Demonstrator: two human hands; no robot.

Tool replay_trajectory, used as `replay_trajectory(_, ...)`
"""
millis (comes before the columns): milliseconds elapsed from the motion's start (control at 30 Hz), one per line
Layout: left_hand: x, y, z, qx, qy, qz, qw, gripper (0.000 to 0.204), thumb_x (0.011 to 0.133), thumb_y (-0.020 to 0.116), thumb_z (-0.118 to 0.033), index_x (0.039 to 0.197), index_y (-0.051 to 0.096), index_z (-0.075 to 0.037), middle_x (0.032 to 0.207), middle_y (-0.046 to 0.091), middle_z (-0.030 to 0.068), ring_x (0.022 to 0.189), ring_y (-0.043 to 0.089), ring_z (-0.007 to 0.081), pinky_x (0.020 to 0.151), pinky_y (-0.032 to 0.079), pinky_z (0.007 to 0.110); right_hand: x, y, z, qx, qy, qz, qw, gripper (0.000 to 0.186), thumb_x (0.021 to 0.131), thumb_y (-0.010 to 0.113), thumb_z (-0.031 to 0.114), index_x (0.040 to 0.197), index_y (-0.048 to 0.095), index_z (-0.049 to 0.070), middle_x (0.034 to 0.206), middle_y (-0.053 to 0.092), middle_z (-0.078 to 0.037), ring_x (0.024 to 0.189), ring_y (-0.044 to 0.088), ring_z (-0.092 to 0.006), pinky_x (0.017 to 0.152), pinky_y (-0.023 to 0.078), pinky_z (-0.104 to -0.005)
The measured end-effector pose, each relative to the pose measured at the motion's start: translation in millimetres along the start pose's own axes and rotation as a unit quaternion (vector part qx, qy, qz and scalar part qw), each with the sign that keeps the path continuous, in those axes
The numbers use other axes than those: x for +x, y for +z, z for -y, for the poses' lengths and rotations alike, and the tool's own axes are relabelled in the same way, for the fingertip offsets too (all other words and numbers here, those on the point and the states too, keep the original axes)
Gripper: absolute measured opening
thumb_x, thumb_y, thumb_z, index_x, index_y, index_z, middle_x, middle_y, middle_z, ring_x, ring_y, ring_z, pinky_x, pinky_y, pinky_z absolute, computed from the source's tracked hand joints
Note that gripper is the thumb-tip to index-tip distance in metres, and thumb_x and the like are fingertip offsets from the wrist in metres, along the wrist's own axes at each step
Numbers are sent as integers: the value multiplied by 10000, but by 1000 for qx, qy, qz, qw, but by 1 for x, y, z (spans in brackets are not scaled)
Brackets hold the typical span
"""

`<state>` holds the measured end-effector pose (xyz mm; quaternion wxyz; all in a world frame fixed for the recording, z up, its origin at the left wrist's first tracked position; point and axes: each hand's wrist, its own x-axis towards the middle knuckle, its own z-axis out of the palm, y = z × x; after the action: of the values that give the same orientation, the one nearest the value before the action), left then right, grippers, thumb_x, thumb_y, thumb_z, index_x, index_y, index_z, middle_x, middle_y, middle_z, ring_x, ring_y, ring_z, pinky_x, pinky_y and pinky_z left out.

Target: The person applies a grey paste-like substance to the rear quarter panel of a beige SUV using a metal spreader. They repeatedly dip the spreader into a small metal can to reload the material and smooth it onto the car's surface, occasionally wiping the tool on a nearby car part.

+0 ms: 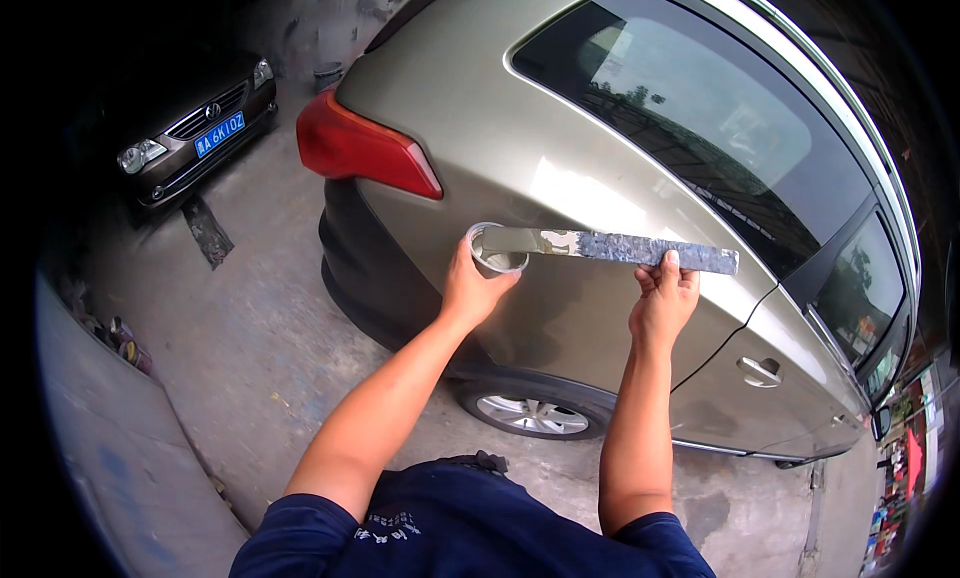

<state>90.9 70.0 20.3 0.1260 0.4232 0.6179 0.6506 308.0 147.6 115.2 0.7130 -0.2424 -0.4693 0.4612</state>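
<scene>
My left hand (pixel 474 290) is wrapped round a small cup (pixel 497 263) with greyish paste inside. In my right hand (pixel 665 303) is a long flat stirring stick (pixel 620 248), pinched near its outer end with the thumb on top. Dried grey-blue paint crusts the stick's handle part, and its paste-coated tip (pixel 512 240) reaches into the cup. Both hands are raised in front of the rear side panel of a beige-gold car (pixel 570 318). The red tail light (pixel 365 143) lies to the left of the cup.
A dark car (pixel 190 128) with a blue plate faces this way at the far left. Below my arms show the rear wheel (pixel 532 415) and concrete floor (pixel 270 348). The door handle (pixel 760 371) is right of my right hand. A grey panel (pixel 120 448) stands at the left edge.
</scene>
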Motion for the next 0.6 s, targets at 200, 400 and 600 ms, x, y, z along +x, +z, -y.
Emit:
replay_trajectory(200,6,4,0,-9,-15,-2,1000,787,722,839,-191,1370,429,-12,1296,569,152,1221,558,260,1034,433,363,-4,-9,-20,50,50,-13,997,157,990,584,158,1061,517,36,896,596,-38,685,609,-128,604,552,-241)
replay_trajectory(400,8,3,-2,-3,-21,-10,1000,817,718,841,-219,1386,419,-14,1297,574,160,1216,563,270,1032,434,369,-14,-10,-35,94,92,-52,990,143,990,590,170,1029,512,57,854,610,-42,696,634,-151,637,565,-270)
replay_trajectory(600,12,7,-4,-7,-28,-8,1000,799,722,840,-218,1376,429,-13,1296,572,161,1220,560,272,1032,434,372,-14,-14,-41,91,95,-74,989,150,994,588,182,1017,497,65,862,611,-47,708,643,-159,639,567,-268)
